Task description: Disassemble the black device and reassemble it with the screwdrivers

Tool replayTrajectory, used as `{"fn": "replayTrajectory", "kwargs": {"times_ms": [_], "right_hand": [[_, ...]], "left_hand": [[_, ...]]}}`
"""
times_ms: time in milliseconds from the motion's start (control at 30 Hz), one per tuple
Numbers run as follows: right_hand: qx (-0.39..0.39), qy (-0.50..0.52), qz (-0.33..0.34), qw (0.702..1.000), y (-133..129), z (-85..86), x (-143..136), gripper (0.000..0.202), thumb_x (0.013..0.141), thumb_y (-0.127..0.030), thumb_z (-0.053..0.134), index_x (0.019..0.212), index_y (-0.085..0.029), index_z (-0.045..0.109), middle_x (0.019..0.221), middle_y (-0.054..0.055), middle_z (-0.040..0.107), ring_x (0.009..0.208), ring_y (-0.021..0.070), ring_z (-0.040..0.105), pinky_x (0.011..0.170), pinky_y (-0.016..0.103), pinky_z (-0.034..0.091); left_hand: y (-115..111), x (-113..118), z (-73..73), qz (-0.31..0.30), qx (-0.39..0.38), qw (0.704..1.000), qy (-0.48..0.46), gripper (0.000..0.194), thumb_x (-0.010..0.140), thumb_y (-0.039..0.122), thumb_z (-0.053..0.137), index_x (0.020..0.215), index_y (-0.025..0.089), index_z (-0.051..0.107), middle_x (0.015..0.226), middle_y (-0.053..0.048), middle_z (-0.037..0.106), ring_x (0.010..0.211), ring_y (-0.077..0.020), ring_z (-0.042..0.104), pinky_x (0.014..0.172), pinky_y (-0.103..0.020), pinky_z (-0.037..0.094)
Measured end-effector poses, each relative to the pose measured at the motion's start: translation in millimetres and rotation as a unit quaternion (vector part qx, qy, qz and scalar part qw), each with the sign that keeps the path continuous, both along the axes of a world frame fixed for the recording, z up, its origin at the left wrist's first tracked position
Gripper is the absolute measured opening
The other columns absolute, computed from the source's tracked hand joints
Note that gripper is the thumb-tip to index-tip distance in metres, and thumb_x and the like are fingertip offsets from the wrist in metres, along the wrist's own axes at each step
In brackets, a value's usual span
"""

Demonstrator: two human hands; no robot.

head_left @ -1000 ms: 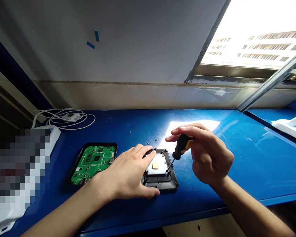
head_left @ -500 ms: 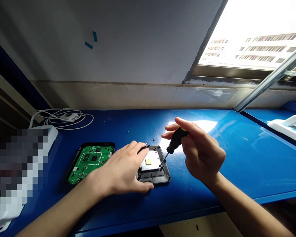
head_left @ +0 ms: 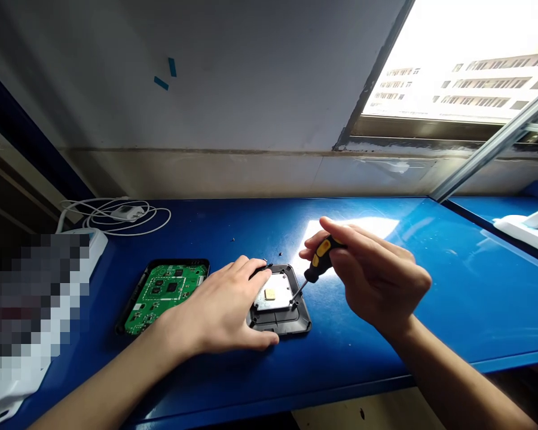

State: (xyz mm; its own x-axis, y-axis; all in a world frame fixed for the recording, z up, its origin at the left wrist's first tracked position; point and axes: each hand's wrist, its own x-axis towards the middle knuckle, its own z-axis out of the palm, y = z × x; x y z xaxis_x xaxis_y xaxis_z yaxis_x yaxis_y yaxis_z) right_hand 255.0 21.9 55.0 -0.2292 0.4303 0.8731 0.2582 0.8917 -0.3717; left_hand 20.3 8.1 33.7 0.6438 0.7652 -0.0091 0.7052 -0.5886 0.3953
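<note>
Right, my right hand is wrapped round the black-and-yellow screwdriver, shaft angled down, tip at the near right corner of the metal plate. Can't tell if it's seated in a screw. Plate sits in the black cover, flat on the blue bench, small tan pad on top. My left hand spans the cover's left side and grips it, fingers at the far edge, thumb at the near one. Green circuit board lies left of that, partly behind the left hand. Coiled white cable at back left.
</note>
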Motion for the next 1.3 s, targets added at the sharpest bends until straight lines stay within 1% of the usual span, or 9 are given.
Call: {"fn": "replayTrajectory", "kwargs": {"times_ms": [200,367,500,667,867,967,1067,1133,1300], "right_hand": [[-0.009,-0.015,0.026,1.000,3,3.4,4,0.050,0.099,-0.007,0.064,0.141,-0.033,0.069,0.099,0.005,0.078,0.079,0.0191,0.077,0.066,0.036,0.069],[-0.008,-0.023,0.063,0.998,2,2.7,3,0.051,0.100,-0.009,0.062,0.146,-0.030,0.064,0.104,0.007,0.078,0.084,0.0190,0.078,0.069,0.035,0.070],[-0.009,-0.029,0.030,0.999,0,3.7,1,0.046,0.099,-0.008,0.066,0.140,-0.029,0.069,0.100,0.005,0.077,0.081,0.0181,0.077,0.071,0.034,0.069],[-0.019,-0.025,-0.014,0.999,1,4.6,1,0.035,0.099,-0.009,0.066,0.129,-0.026,0.073,0.095,0.004,0.074,0.073,0.0150,0.074,0.065,0.029,0.066],[0.023,-0.072,0.006,0.997,8,-3.2,1,0.051,0.100,-0.014,0.066,0.148,-0.026,0.058,0.101,0.006,0.075,0.081,0.0171,0.073,0.070,0.032,0.066],[0.042,-0.058,-0.032,0.997,16,-12.3,2,0.055,0.099,-0.015,0.068,0.151,-0.026,0.054,0.096,0.004,0.074,0.079,0.0168,0.072,0.067,0.030,0.066],[0.047,0.018,-0.126,0.991,30,-21.2,7,0.048,0.099,-0.018,0.069,0.145,-0.027,0.058,0.100,0.004,0.075,0.082,0.0173,0.074,0.072,0.033,0.068],[0.027,0.018,-0.175,0.984,39,-25.4,11,0.042,0.100,-0.023,0.070,0.141,-0.026,0.060,0.101,0.004,0.076,0.080,0.0166,0.075,0.074,0.035,0.069],[-0.024,-0.003,-0.190,0.981,48,-31.1,11,0.035,0.101,-0.027,0.070,0.134,-0.023,0.062,0.101,0.004,0.078,0.071,0.0147,0.075,0.071,0.033,0.068]], "left_hand": [[1,-1,-3.5,0.009,0.001,1.000,-0.004,0.074,0.077,0.064,0.082,0.136,0.026,0.063,0.146,-0.010,0.061,0.130,-0.0379,0.057,0.103,-0.047,0.055],[1,0,-1.7,0.005,-0.004,1.000,0.004,0.072,0.078,0.062,0.082,0.136,0.024,0.063,0.143,-0.010,0.062,0.125,-0.0365,0.058,0.103,-0.049,0.054],[0,1,-0.7,0.010,-0.005,1.000,0.016,0.075,0.079,0.059,0.081,0.141,0.023,0.060,0.149,-0.011,0.058,0.130,-0.0374,0.057,0.106,-0.051,0.054],[-1,0,-1.7,0.013,-0.001,1.000,0.013,0.075,0.078,0.059,0.082,0.142,0.025,0.060,0.156,-0.011,0.055,0.137,-0.0389,0.054,0.109,-0.051,0.053],[-1,1,0.0,0.016,-0.004,1.000,0.023,0.076,0.078,0.055,0.083,0.144,0.027,0.058,0.156,-0.010,0.056,0.138,-0.0381,0.055,0.113,-0.051,0.052],[-1,2,1.7,0.023,-0.017,0.999,0.023,0.079,0.077,0.054,0.084,0.146,0.026,0.057,0.158,-0.012,0.054,0.141,-0.0388,0.053,0.116,-0.054,0.051],[-1,2,4.2,0.027,-0.031,0.999,0.027,0.081,0.077,0.054,0.085,0.147,0.024,0.057,0.161,-0.014,0.050,0.144,-0.0397,0.051,0.119,-0.056,0.048],[-2,2,5.7,0.026,-0.036,0.999,0.026,0.082,0.077,0.054,0.086,0.148,0.025,0.057,0.161,-0.014,0.050,0.145,-0.0398,0.051,0.119,-0.057,0.048],[-2,1,5.2,0.027,-0.034,0.999,0.016,0.083,0.076,0.056,0.087,0.148,0.026,0.057,0.162,-0.013,0.049,0.147,-0.0407,0.049,0.120,-0.058,0.047]]}}
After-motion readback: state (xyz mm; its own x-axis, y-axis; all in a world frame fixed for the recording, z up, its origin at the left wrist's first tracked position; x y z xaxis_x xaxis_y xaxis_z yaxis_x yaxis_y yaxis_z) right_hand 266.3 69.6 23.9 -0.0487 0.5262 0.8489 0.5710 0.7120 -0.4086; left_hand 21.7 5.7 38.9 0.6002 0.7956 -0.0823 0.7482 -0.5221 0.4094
